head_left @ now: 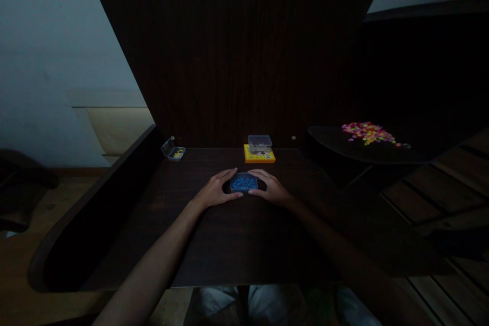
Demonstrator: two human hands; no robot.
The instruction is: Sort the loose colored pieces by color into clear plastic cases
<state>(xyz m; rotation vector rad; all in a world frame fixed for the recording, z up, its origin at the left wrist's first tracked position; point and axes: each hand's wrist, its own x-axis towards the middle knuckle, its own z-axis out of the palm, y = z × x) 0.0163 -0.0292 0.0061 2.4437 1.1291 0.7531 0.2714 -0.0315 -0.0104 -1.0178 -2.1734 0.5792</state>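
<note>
A small blue box [244, 182] with a bumpy top lies on the dark wooden desk [229, 234], in the middle. My left hand [216, 189] wraps its fingers round the box's left side. My right hand [270, 187] grips the right side, thumb at the near edge. Both forearms reach forward over the desk. Behind the box, near the back panel, a clear plastic box [260, 142] sits on top of a flat yellow box [259, 155].
A small open clear case [173, 150] with yellow bits lies at the desk's back left. A pile of colourful small pieces [367, 132] is on a dark round surface [344, 147] to the right. A dark tall panel rises behind the desk. The scene is dim.
</note>
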